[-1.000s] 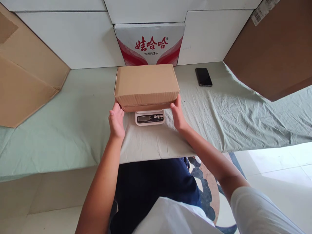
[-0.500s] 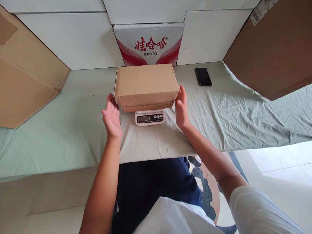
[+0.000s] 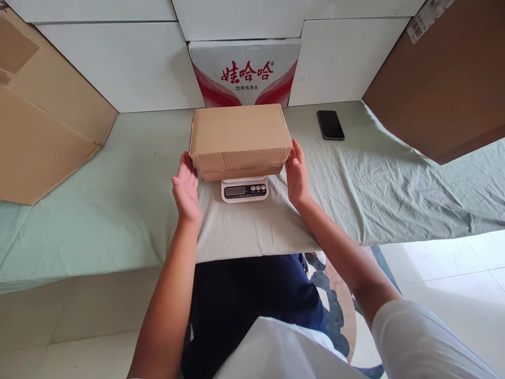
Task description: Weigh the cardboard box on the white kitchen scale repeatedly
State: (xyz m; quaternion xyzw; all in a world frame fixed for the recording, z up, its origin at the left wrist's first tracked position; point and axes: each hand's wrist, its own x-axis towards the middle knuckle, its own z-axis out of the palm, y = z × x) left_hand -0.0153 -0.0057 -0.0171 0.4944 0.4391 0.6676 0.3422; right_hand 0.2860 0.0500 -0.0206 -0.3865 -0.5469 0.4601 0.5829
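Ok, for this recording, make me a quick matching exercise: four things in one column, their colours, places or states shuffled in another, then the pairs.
1. Small cardboard box
2. Scale
3. Phone
4. Left hand

A. Black, lying flat on the pale green cloth
B. Open, with nothing in its grasp
C. Brown, uppermost of two stacked things
D. White, with a dark button panel

Pairs: 1-C, 2-D, 3-A, 4-B

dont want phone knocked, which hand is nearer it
Right. The right hand is left of the phone, lower in view; the left hand is farther left, across the small box.
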